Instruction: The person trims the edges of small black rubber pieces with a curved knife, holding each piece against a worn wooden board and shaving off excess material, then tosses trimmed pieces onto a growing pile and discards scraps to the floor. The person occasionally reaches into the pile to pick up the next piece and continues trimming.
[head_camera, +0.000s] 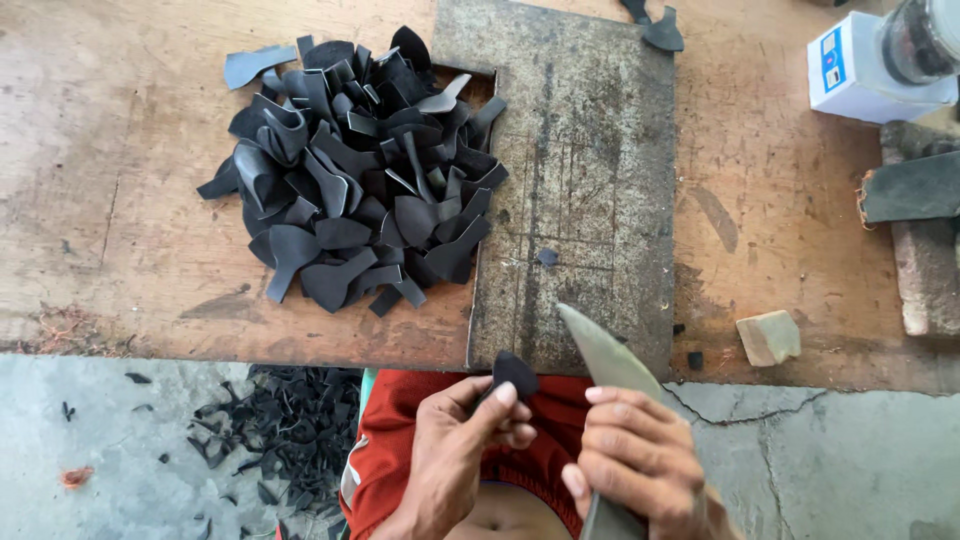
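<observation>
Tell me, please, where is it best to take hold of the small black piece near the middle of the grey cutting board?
Pinch the small black piece by its edges from above. It lies flat and alone on the grey cutting board, clear of the black pile.

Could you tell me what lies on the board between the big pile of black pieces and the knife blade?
In the head view, one small dark scrap lies on the grey cutting board between the pile of black pieces and the knife blade; otherwise bare.

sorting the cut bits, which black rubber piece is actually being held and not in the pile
The small black piece pinched in the left hand, just below the bench edge beside the knife. All the others lie loose in the heap on the bench or on the floor.
</observation>
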